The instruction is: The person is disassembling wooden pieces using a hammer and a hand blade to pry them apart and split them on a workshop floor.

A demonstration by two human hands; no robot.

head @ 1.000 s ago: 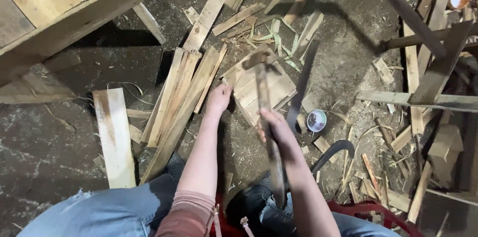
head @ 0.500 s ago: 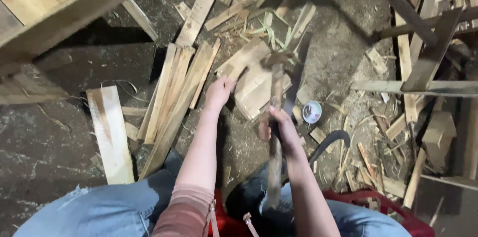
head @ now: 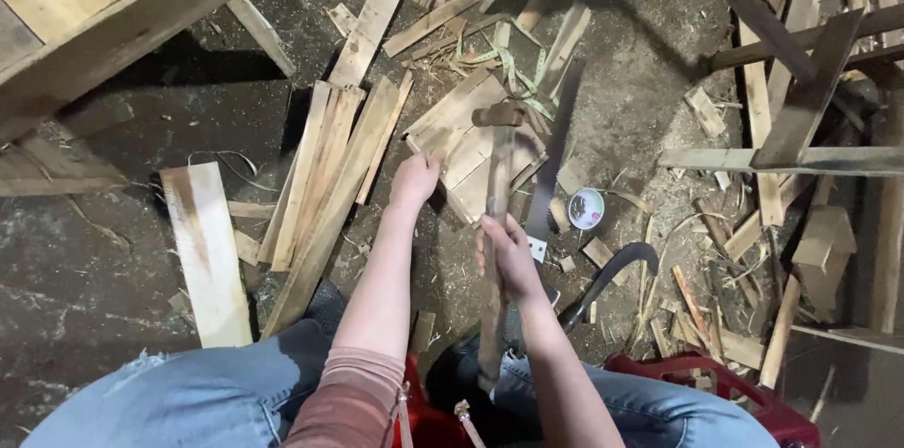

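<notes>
Gripping a hammer [head: 496, 212] mid-handle, right hand [head: 508, 255] clamped; head-heavy, stiff. Left hand [head: 414, 179] presses light, splintery board [head: 461, 142], fingers together.

You're over a dirt floor [head: 104, 250] strewn with wood scraps. A pale plank [head: 205, 250] lies left of a bundle of slats [head: 330, 175]. Right of the slats sits a stack of short boards [head: 471, 151], then a saw blade [head: 554, 156], a small round tin [head: 586, 208] and a curved sickle [head: 617, 269].
</notes>
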